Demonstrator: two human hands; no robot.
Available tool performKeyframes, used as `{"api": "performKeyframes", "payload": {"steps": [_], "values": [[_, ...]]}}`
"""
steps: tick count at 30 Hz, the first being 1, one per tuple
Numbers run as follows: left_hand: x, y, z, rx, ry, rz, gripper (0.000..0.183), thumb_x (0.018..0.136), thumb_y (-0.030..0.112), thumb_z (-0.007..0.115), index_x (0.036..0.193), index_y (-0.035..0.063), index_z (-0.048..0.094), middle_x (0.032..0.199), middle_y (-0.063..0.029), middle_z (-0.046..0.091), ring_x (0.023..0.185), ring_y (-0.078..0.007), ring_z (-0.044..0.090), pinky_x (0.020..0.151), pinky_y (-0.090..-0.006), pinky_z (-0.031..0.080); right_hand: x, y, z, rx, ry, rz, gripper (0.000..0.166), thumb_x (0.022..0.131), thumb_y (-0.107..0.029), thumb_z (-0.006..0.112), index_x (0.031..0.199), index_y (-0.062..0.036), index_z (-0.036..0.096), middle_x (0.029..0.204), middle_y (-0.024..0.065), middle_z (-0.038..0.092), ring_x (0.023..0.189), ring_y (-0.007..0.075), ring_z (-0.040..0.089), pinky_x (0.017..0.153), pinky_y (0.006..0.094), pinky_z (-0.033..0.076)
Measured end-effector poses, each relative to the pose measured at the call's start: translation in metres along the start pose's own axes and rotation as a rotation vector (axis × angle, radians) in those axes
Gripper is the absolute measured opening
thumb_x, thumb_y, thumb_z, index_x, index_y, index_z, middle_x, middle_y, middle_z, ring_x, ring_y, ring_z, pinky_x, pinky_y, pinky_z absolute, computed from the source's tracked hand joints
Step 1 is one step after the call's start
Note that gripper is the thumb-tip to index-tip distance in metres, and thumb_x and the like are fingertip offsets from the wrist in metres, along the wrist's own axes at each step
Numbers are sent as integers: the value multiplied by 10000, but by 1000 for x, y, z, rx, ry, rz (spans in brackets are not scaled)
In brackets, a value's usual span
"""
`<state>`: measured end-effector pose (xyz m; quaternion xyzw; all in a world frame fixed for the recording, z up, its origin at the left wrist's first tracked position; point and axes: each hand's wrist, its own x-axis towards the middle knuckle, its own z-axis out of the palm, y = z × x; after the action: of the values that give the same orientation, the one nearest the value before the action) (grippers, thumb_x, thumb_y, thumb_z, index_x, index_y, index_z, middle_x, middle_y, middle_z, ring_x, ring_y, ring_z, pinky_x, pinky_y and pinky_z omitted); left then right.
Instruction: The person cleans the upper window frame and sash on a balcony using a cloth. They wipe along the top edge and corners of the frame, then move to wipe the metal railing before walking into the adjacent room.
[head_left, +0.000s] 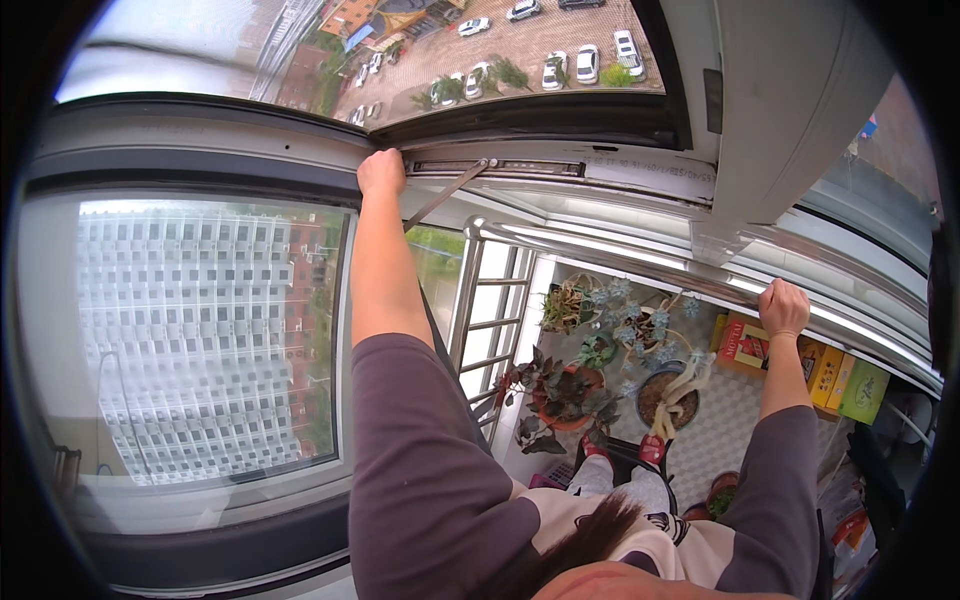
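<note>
My left hand (381, 171) is raised to the window frame (247, 146), its fingers curled over the edge where two dark-gasketed panes meet. Part of its grip is hidden behind the knuckles. Just right of it, a metal friction stay (448, 193) slants down from a slotted track (525, 168) in the frame. On the right, my right hand (784, 307) is wrapped around a shiny metal railing (585, 244) that runs along the windows. My feet, in red footwear (652, 448), rest on a dark stool or chair (624, 459).
Below on the tiled floor stand a dark-leaved plant in an orange pot (574, 397), pale succulents (637, 326) and a round pot of soil (667, 397). Colourful boxes (829, 375) line the right wall. A large glass pane (210, 337) fills the left; parked cars (588, 64) show outside, far below.
</note>
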<state>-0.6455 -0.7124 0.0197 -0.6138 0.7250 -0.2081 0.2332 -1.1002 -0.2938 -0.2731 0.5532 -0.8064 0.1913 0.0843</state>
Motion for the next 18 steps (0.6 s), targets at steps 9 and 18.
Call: {"api": "performKeyframes", "payload": {"steps": [9, 18], "values": [[-4, -47, -44, -270, 210, 21, 183, 764, 100, 575, 905, 81, 690, 924, -177, 653, 907, -339, 620, 797, -417, 494, -2, 0, 2, -24, -10, 4, 184, 807, -193, 497, 652, -95, 506, 654, 56, 573, 674, 242, 583, 667, 360, 462], [-5, -13, -18, -118, 324, -125, 158, 819, 83, 526, 867, 88, 677, 966, -108, 655, 906, -312, 633, 782, -416, 511, -2, 2, 2, -9, -17, 3, 189, 822, -196, 475, 672, -86, 507, 664, 65, 571, 672, 257, 574, 674, 373, 458]]}}
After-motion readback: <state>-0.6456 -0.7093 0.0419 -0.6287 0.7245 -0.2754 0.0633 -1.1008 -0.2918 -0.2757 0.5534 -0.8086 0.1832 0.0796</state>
